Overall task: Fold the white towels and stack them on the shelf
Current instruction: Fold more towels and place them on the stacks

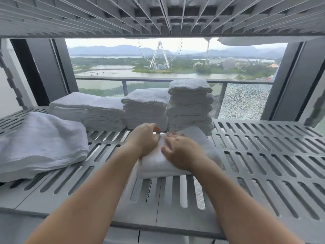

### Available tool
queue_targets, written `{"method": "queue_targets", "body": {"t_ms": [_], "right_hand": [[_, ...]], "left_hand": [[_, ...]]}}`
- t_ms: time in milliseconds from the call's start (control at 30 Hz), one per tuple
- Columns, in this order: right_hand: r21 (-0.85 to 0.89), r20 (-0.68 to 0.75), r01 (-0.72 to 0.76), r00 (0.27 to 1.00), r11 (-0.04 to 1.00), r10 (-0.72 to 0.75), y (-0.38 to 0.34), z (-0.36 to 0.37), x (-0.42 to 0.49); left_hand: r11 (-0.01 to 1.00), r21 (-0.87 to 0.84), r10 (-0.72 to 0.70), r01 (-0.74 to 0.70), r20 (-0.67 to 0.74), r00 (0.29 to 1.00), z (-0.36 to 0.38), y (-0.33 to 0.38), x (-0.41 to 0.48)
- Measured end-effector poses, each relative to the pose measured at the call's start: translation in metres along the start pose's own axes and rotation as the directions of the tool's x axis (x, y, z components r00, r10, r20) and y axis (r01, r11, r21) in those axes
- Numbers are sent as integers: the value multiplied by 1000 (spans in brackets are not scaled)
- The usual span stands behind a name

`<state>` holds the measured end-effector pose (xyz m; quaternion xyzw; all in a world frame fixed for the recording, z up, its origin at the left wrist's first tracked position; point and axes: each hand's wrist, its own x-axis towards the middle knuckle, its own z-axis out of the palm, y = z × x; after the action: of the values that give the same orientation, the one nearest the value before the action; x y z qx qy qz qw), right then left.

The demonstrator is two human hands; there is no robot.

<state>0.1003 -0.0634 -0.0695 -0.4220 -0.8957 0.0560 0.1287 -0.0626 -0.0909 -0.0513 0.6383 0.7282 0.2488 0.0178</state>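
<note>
A folded white towel (pixel 158 166) lies on the grey slotted shelf (pixel 263 155), in the middle. My left hand (pixel 146 140) grips its left far edge with curled fingers. My right hand (pixel 181 150) lies on top of it, fingers curled onto the cloth. Behind stand stacks of folded white towels: a tall stack (pixel 190 104), a middle stack (pixel 146 108) and a low wide stack (pixel 88 110).
A loose pile of unfolded white towels (pixel 40 143) lies at the shelf's left. Another slatted shelf (pixel 158 16) hangs close overhead. Behind the shelf are a window and a balcony railing (pixel 246 81). The shelf's right half holds nothing.
</note>
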Motion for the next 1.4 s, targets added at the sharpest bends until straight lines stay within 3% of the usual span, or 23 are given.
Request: {"method": "queue_targets", "body": {"t_ms": [67,167,233,333,467,600,767,1033,1167,1400], "right_hand": [[-45,-284,1,959,999,-14,0,2,-13],[-89,-548,-23,836,996,-30,0,3,-27],[-135,-621,-79,784,988,-22,-3,1,-31],[-152,-631,-182,774,972,46,-1,6,-32],[-136,-686,-315,714,939,140,5,8,-39],[34,-641,-475,665,879,383,13,5,-51],[104,-472,-557,702,824,534,11,1,-60],[324,-184,-572,743,754,643,-2,-9,-88],[655,-49,-384,838,651,543,-22,-9,-101],[717,-258,-90,887,691,384,-56,3,-113]], "left_hand": [[1000,-22,19,-15,169,985,8,-5,5],[999,-7,50,-50,216,975,18,-15,7],[995,73,57,-73,199,978,21,-18,7],[980,184,32,-68,193,981,22,-19,3],[991,129,2,-29,204,979,12,-23,-11],[1000,2,17,-19,262,965,-9,-31,-34],[999,-50,35,-17,372,928,-24,-31,-58],[959,-282,52,-15,126,991,-10,-18,-93],[937,-342,62,-70,-35,997,-8,-17,-113],[926,-362,-12,-106,-311,950,-16,-24,-149]]}}
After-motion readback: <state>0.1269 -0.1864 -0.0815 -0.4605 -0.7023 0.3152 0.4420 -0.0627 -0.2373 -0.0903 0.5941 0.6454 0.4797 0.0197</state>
